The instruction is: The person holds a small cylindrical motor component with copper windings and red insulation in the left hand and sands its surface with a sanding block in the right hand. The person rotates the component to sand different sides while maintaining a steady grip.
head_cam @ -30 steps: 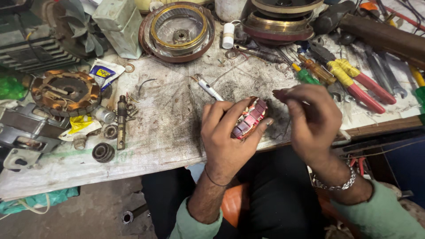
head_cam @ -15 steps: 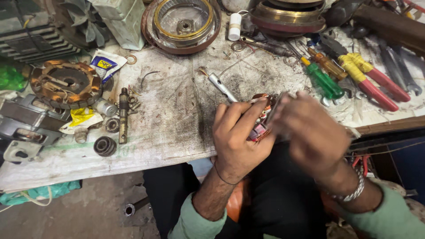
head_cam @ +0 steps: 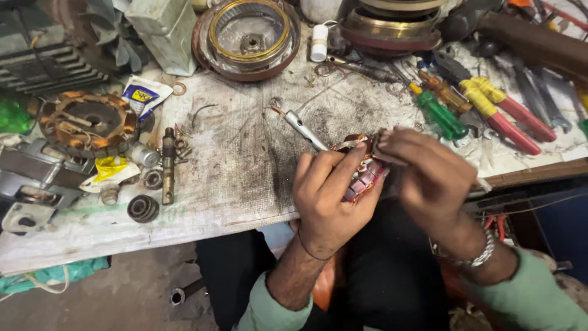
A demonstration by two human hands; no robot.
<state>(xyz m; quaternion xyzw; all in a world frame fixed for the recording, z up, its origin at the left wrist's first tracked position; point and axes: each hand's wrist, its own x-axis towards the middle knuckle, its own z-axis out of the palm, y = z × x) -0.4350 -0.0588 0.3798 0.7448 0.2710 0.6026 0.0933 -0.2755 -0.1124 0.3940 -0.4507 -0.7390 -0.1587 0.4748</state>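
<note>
Fingers of the left hand (head_cam: 331,196) are curled round the coil (head_cam: 362,175), gripping it from below, just off the bench (head_cam: 245,178) edge. Most of the coil is hidden: only pink-red segments and a copper rim peek between the two hands. The right hand (head_cam: 429,178) comes in from the other side, back to the camera, fingertips (head_cam: 387,142) pinched at the coil's top; whether they clamp anything there is hard to make out. A metal bracelet (head_cam: 481,252) sits on that wrist, green sleeves cut off by the frame. Behind the coil, a steel rod tool (head_cam: 304,130) lies on the grimy cloth-covered top. Green screwdriver (head_cam: 440,113) and red-handled pliers (head_cam: 508,116) lie near.
</note>
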